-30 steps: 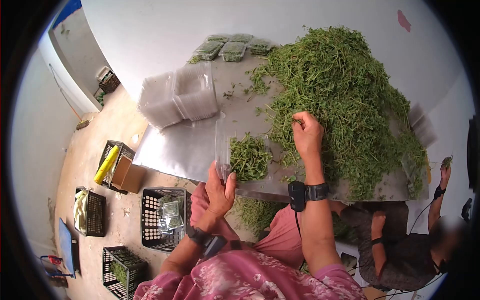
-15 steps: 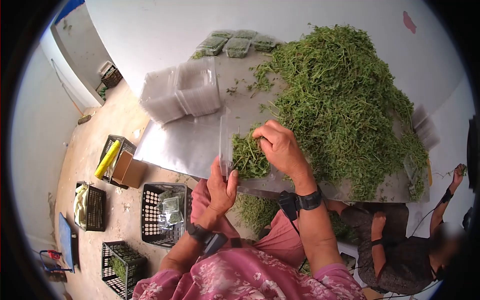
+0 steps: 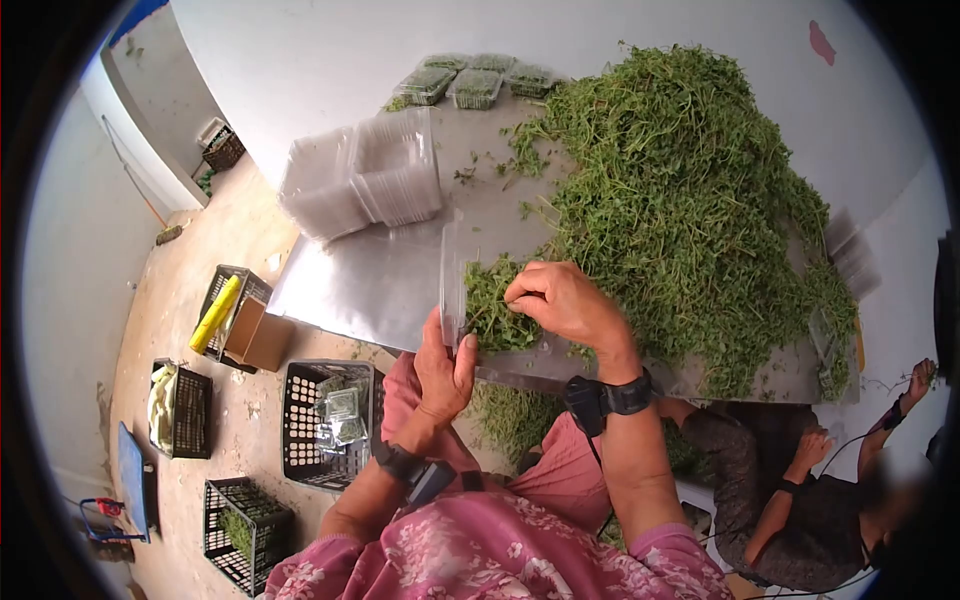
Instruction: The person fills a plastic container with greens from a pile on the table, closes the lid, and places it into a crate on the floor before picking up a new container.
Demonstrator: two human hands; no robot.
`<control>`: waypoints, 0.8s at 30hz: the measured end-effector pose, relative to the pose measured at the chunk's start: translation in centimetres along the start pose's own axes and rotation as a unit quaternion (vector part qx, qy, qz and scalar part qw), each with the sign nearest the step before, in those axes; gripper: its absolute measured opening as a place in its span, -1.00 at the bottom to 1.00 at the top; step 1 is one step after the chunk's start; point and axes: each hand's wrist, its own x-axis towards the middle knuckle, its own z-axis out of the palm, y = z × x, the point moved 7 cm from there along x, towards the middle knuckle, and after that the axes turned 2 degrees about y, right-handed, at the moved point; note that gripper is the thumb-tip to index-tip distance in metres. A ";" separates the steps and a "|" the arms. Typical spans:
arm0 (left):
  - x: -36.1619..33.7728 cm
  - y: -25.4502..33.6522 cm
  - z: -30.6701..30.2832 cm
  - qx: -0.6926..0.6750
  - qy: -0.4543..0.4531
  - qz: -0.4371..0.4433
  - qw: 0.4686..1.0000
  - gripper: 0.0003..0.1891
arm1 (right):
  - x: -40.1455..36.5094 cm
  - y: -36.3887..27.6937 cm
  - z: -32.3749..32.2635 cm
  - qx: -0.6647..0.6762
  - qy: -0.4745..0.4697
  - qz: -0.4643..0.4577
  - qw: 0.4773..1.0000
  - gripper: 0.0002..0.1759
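My left hand point(image 3: 441, 378) grips the near left edge of a clear plastic clamshell box point(image 3: 453, 275), thumb on the inner side. The lid stands up on the left, and leafy green sprigs point(image 3: 490, 318) fill the tray. Over the right part of these greens, my right hand point(image 3: 572, 303) is closed in a pinch on some sprigs; its fingertips are partly hidden. A tall heap of the same greens point(image 3: 680, 220) lies just beyond and to the right of that hand.
Nested empty clamshell boxes point(image 3: 365, 175) stand at the left on the metal table point(image 3: 350, 290). Several filled boxes point(image 3: 475, 88) sit at the back. Below, a black crate point(image 3: 300, 425) holds packed boxes; other crates line the floor. Another person point(image 3: 810, 520) sits at the right.
My right hand has moved slightly down and right, with its wrist turned and fingers lower over the greens. My left hand keeps its hold on the box. The other person's arms have shifted.
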 end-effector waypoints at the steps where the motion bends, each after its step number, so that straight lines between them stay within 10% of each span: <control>1: 0.1 0.3 -0.1 0.011 0.005 0.017 1.000 -0.45 | 0.1 0.0 0.4 0.006 -0.010 0.007 1.000 -0.82; 24: -0.2 -0.5 0.2 0.002 -0.030 -0.057 0.998 -0.48 | 0.6 -0.8 2.3 -0.055 0.104 -0.068 0.991 -0.85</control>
